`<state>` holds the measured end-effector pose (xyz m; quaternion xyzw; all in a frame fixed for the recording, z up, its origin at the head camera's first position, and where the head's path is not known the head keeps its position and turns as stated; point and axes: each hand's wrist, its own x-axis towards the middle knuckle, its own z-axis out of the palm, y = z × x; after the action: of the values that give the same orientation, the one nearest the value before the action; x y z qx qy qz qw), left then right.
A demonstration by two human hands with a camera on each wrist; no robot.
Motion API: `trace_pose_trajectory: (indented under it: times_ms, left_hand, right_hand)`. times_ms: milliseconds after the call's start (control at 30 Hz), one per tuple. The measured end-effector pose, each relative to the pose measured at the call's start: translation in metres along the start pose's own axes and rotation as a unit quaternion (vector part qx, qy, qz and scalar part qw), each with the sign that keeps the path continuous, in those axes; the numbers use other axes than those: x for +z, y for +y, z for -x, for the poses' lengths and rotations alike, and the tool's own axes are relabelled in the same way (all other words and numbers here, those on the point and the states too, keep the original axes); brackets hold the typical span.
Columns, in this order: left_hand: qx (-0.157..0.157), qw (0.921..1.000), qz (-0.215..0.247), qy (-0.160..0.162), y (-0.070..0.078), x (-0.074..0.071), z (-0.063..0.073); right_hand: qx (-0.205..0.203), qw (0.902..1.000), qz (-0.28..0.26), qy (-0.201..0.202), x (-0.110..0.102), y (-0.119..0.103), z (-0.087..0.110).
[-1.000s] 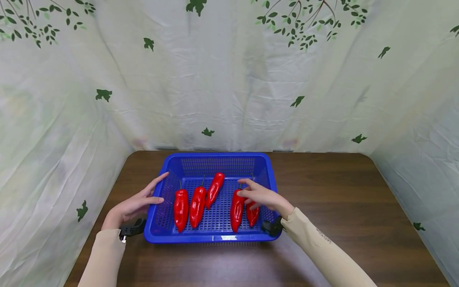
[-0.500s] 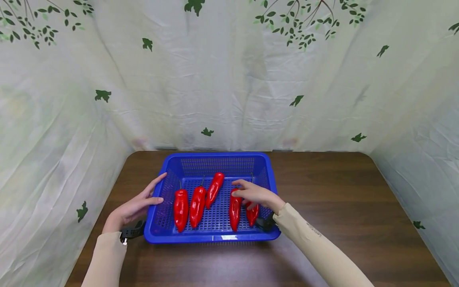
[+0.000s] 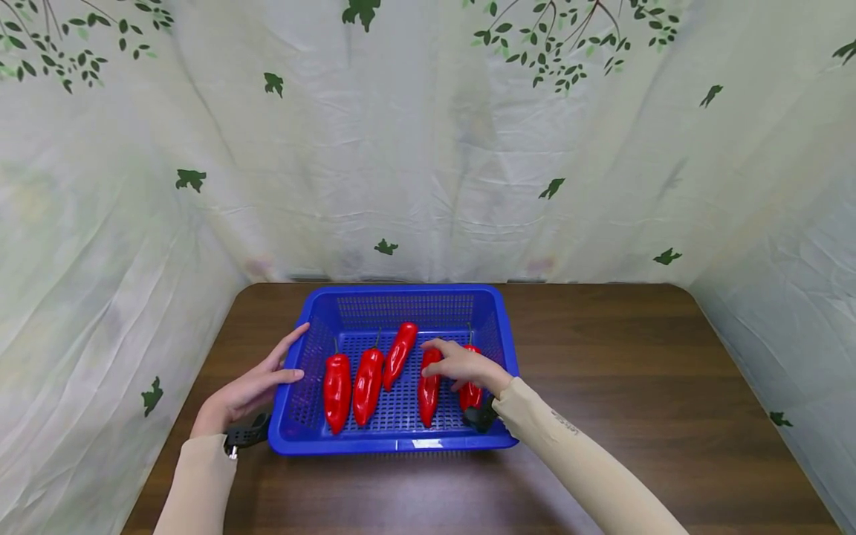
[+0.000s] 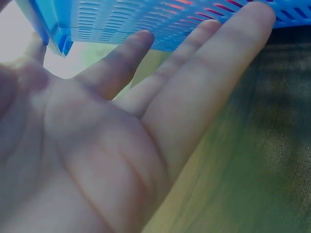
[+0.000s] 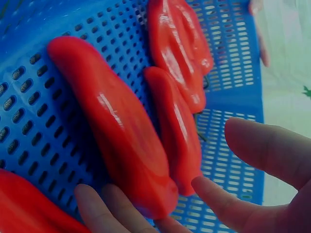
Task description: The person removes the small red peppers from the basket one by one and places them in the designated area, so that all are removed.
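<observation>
A blue perforated basket (image 3: pixel 341 447) holds several long, glossy red peppers with thin stems. My left hand (image 3: pixel 249 390) lies along its left side, fingers extended and thumb at the rim; in the left wrist view the fingertips (image 4: pixel 143 36) meet the slotted wall. Inside the basket, my right hand (image 3: pixel 468 365) is over the stem end of one red pepper (image 3: pixel 428 401). The right wrist view shows fingers (image 5: pixel 95 208) against that pepper's end, while the thumb stands apart. Another red pepper (image 3: pixel 471 397) lies partly hidden under this hand.
Further left in the basket lie three red peppers, one at the left (image 3: pixel 337 394), a neighbour (image 3: pixel 368 386) and a tilted one (image 3: pixel 401 355). The basket stands on a brown wooden table (image 3: pixel 622 371). A pale leaf-printed curtain (image 3: pixel 428 171) hangs behind and at both sides.
My right hand has moved left inside the basket, and the pepper under it has shifted left, away from the rightmost pepper. The left hand has stayed at the basket's side.
</observation>
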<state>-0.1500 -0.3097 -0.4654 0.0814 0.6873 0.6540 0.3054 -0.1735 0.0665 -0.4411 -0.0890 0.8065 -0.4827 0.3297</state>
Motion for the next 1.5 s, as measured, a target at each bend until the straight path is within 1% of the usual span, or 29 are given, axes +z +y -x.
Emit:
trace_pose_trajectory:
  times_ms: [167,367,500,700,800,967,1200,1367,1500]
  left_hand:
    - [0.005,1.0000,0.008,-0.003,-0.001,0.000,0.000]
    - [0.004,0.9999,0.013,0.002,-0.003,0.001,-0.001]
    - [0.005,0.9999,0.011,0.003,-0.004,0.000,-0.001]
    - [0.008,0.9999,0.007,0.004,-0.006,0.001,-0.001]
    - [0.008,0.9999,0.003,0.007,-0.006,0.001,-0.001]
    - [0.010,0.9999,0.002,0.010,-0.007,0.001,-0.002]
    - [0.017,0.9998,0.005,0.011,-0.006,0.004,-0.002]
    - [0.021,0.9997,0.006,0.010,-0.006,0.005,-0.002]
    - [0.028,0.9995,0.016,0.007,-0.005,0.007,-0.002]
  right_hand:
    - [0.001,1.0000,0.006,0.003,0.006,0.001,-0.005]
    - [-0.013,0.9986,0.049,0.013,0.009,0.001,-0.012]
    - [-0.027,0.9975,0.061,0.022,0.012,0.003,-0.015]
    - [-0.052,0.9951,0.062,0.057,0.013,0.005,-0.019]
    - [-0.053,0.9949,0.048,0.070,0.013,0.004,-0.018]
    - [-0.050,0.9966,-0.010,0.065,0.011,0.001,-0.014]
    - [-0.058,0.9927,-0.086,0.061,0.006,-0.002,-0.008]
    - [-0.073,0.9888,-0.108,0.073,0.002,-0.005,-0.003]
    - [-0.090,0.9853,-0.121,0.081,-0.001,-0.006,0.000]
